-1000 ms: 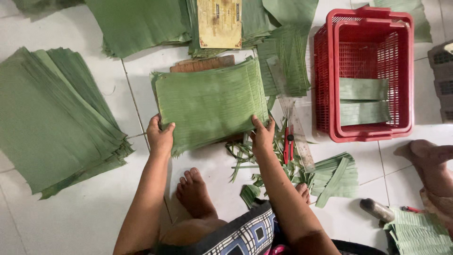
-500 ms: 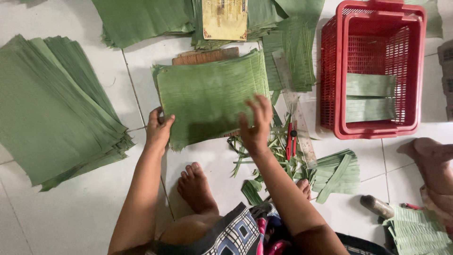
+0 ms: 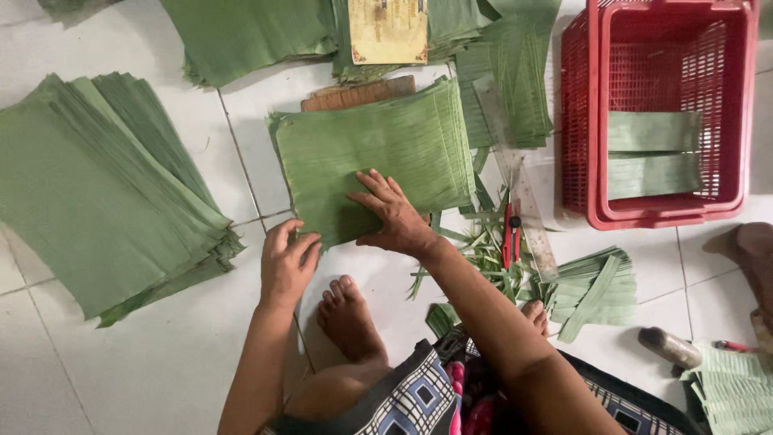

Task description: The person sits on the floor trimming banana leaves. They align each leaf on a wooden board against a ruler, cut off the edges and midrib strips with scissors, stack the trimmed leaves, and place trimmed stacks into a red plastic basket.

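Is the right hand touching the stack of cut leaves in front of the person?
Touching. The head view shows the right hand lying flat, fingers spread, on top of the leaf stack near its front edge, with no gap visible.

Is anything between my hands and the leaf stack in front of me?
Nothing visible. The right hand lies flat on the leaf stack, and the left hand touches its near corner.
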{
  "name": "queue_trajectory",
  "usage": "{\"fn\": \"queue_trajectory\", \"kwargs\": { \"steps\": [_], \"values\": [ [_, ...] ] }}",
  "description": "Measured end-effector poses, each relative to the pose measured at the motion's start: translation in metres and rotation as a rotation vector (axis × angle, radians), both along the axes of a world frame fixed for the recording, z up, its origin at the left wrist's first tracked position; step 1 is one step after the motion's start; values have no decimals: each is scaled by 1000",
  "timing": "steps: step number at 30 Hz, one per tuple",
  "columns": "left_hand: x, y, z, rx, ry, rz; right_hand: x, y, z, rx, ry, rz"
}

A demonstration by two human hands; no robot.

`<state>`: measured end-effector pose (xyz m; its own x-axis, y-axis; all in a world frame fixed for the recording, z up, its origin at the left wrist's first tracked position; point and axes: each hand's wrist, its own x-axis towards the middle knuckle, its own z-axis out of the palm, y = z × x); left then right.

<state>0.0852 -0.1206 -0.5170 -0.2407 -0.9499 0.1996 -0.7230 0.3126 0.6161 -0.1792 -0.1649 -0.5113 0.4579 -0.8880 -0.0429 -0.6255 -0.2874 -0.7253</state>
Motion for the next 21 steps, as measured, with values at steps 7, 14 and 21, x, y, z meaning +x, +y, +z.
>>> {"fn": "queue_trajectory", "kwargs": {
  "steps": [7, 14, 21],
  "values": [
    [3, 1, 1, -51, -65, -62, 0, 0, -6, -6, -36, -20],
    [3, 0, 10, -53, -52, -87, -4, -3, -5, 91, -64, -42],
    [0, 0, 14, 41, 40, -38, -6, -6, -8, 119, -100, -40]
  ]
}}
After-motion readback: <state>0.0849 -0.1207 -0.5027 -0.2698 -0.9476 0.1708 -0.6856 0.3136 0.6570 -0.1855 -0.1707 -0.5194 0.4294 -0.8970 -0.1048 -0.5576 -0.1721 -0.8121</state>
